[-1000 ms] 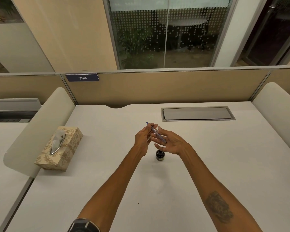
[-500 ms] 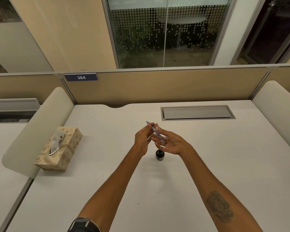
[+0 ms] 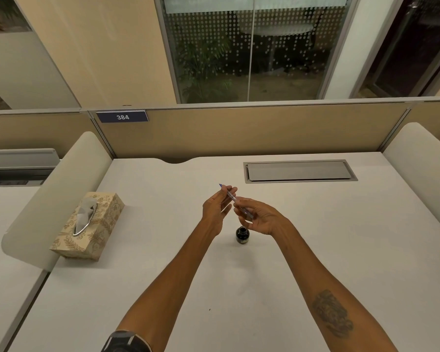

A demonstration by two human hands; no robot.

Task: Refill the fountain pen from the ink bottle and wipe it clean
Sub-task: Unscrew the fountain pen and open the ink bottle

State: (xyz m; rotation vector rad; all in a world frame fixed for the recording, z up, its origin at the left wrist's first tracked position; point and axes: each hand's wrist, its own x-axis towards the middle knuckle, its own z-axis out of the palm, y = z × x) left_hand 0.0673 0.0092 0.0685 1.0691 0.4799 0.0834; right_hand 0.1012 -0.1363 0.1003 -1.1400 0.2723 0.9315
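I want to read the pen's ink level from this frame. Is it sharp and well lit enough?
Head view: light is soft and even, shadows faint; the wide-angle lens bows the partition; the pen, held by left hand and right hand, is too small to read; ink bottle shows only dark.

Surface: one white desk (image 3: 315,250), flat, matte, with a shallow curved notch (image 3: 178,160) in its far edge at 12 o'clock.

Items resting on it:
- Ink bottle (image 3: 242,235), small, dark glass, upright, near the centre.
- Tissue box (image 3: 97,224), beige with a leaf pattern, at 9 o'clock by the left edge; a tissue (image 3: 83,214) protrudes from its oval slot.
- Grey cable hatch (image 3: 300,171), set flush into the top at 1 o'clock, lid closed.
- One small dark speck (image 3: 209,309) at 6 o'clock, nature undetermined.
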